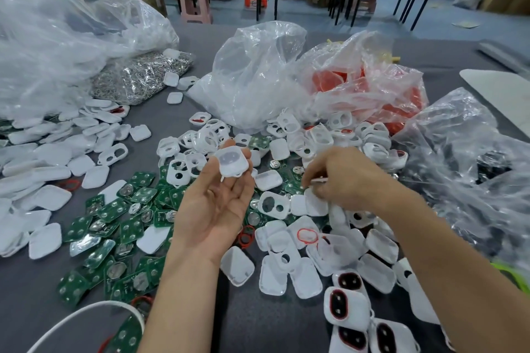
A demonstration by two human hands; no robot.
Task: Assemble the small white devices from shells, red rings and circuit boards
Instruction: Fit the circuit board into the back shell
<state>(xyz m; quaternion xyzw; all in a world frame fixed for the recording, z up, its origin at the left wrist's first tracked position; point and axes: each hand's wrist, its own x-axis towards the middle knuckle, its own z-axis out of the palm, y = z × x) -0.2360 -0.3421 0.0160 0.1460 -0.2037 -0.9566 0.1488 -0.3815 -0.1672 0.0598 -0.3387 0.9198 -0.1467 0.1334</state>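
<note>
My left hand [213, 203] is palm up above the grey table and holds a small white shell [231, 163] at its fingertips. My right hand [341, 179] hangs palm down over the heap of white shells [304, 205], its fingers pinched on a small white piece; what that piece is stays unclear. Green circuit boards [114, 226] lie scattered to the left of my left forearm. A loose red ring [307, 235] rests on a shell below my right hand. Several shells with red rings fitted [345, 305] lie at the bottom right.
A clear bag of red rings [370, 89] and an empty-looking clear bag [252, 77] stand behind the heap. Finished white pieces [43, 152] pile up on the left beside a bag of metal parts [140, 74]. A crumpled bag [470, 157] lies right. A white cable [86, 312] curves at bottom left.
</note>
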